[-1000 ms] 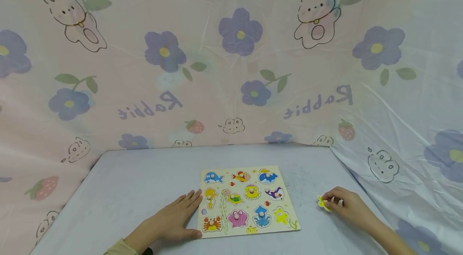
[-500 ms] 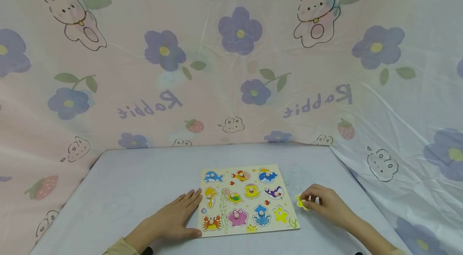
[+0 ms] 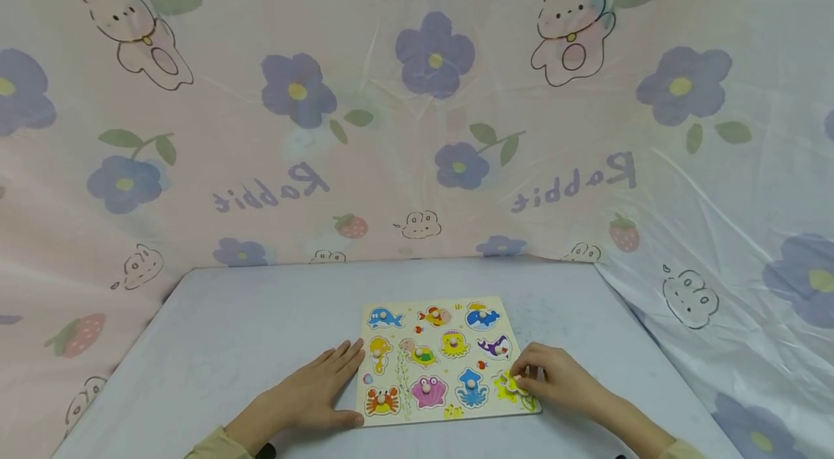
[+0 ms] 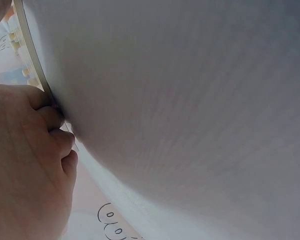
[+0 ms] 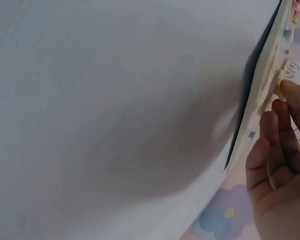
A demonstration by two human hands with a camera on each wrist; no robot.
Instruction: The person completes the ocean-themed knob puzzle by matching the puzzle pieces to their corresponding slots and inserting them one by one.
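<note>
On the table lies a wooden peg puzzle board (image 3: 489,410) with knobbed sea-animal pieces in it. My right hand (image 3: 557,378) pinches a yellow starfish piece (image 3: 512,384) over the board's lower right corner, overlapping the printed starfish spot there. In the right wrist view, thumb and fingertips meet at the piece's small knob (image 5: 280,91), and the other fingers are loosely bent. My left hand (image 3: 311,390) lies with its fingers stretched out against the board's left edge, thumb touching the lower left corner. The left wrist view shows the left fingers (image 4: 52,117) at that edge.
Seated in the board are several pieces, among them a crab (image 3: 381,403), a pink shell (image 3: 428,394), a blue squid (image 3: 472,390) and a turtle (image 3: 422,355). The white table (image 3: 260,314) is enclosed by a rabbit-and-flower cloth (image 3: 365,177) at the back and sides.
My right hand has carried the starfish piece leftwards from the table on the right to above the board's lower right corner. The left hand has stayed against the board.
</note>
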